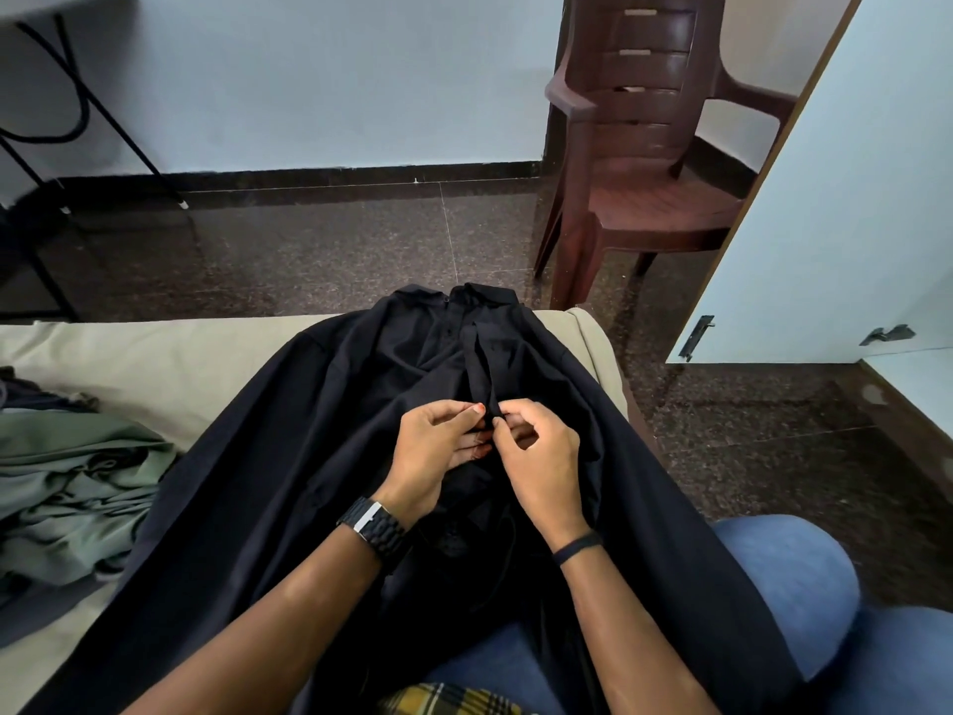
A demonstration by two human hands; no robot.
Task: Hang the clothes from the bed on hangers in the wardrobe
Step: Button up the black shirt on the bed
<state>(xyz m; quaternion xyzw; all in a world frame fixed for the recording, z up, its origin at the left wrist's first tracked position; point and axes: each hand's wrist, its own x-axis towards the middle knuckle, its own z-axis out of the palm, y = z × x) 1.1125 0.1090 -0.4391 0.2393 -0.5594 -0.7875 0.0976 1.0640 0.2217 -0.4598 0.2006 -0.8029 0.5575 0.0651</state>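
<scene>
A black collared shirt [289, 456] lies spread over the beige bed [154, 358] and my lap, collar pointing away from me. My left hand [438, 456] and my right hand [536, 456] meet at the shirt's front placket near mid-chest. Both pinch the edges of the button strip between thumb and fingers. A green garment [77, 487] lies crumpled on the bed at the left. No hanger is visible.
A brown plastic chair [650, 162] stands on the dark speckled floor beyond the bed's corner. A white wardrobe door [845, 198] hangs open at the right. Black metal table legs [62, 126] are at the far left. My jeans-clad knee [784, 575] is at the lower right.
</scene>
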